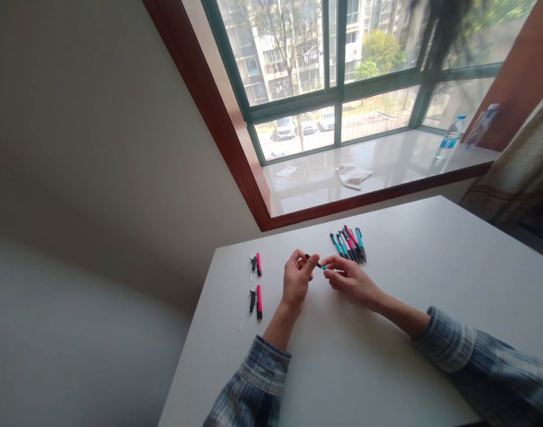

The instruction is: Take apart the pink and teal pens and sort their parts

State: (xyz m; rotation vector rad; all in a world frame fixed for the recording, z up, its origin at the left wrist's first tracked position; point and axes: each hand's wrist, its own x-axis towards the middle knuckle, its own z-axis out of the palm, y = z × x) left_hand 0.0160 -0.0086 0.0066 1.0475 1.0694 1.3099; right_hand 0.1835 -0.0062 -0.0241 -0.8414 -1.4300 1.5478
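Over the middle of the white table [378,344], both hands hold one blue-and-black pen [319,265]. My left hand [298,279] is closed on its black part, thumb on top. The fingertips of my right hand [349,279] pinch its blue end, and part of the pen is hidden by the fingers. Just beyond my right hand lies a bunch of several blue and pink pens [349,243]. Left of my left hand are two sets of pen parts: a pink barrel [259,264] and a pink barrel [259,302], each beside black pieces [252,300] and a thin refill.
A window sill [400,154] with dark red trim borders the far side of the table. On it are a crumpled cloth [354,177], a piece of paper [287,172] and two plastic bottles [452,139]. A curtain [516,166] hangs at right; a wall rises at left.
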